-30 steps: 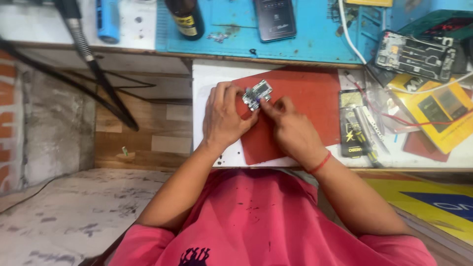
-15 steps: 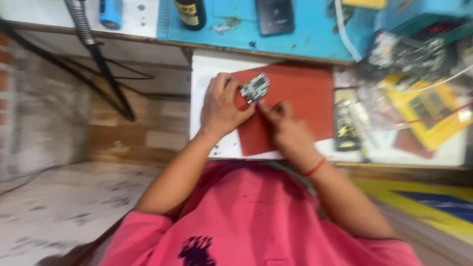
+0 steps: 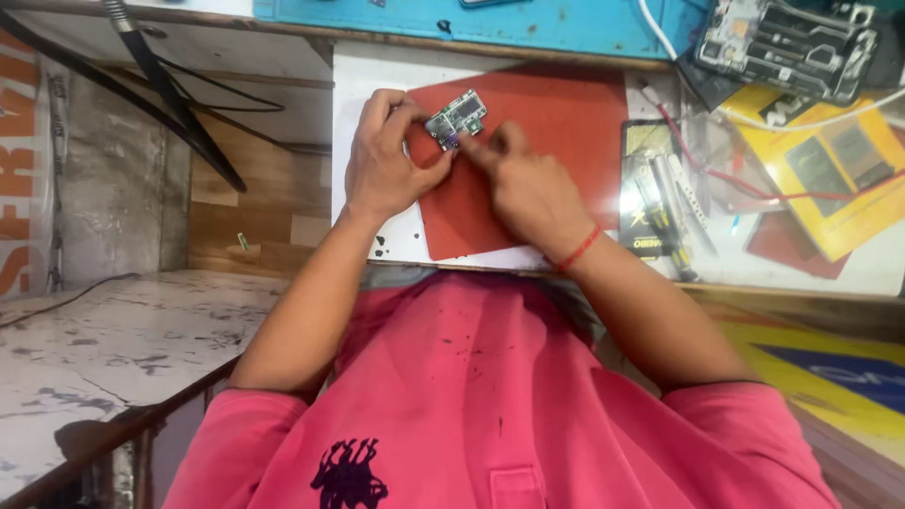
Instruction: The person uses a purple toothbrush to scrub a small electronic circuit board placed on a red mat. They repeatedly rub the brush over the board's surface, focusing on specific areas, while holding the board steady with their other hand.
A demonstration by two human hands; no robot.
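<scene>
A small green circuit board (image 3: 456, 117) is pinched between the thumb and fingers of my left hand (image 3: 386, 165), just above a red mat (image 3: 556, 123) on the white bench. My right hand (image 3: 523, 193) is beside it, with the index finger touching the board's lower edge. A red thread is tied around my right wrist. Whether the right fingers hold a tiny tool is hidden.
A black pack with metal tweezers (image 3: 660, 203) lies right of the mat. An opened phone body (image 3: 787, 42) and a yellow box (image 3: 830, 170) sit at the far right with red and white wires. A blue work mat (image 3: 528, 21) spans the back. Black cables (image 3: 160, 94) hang left.
The view has shifted so the bench sits higher and further left in frame. My hands still hold the board; the right index finger stays at its edge.
</scene>
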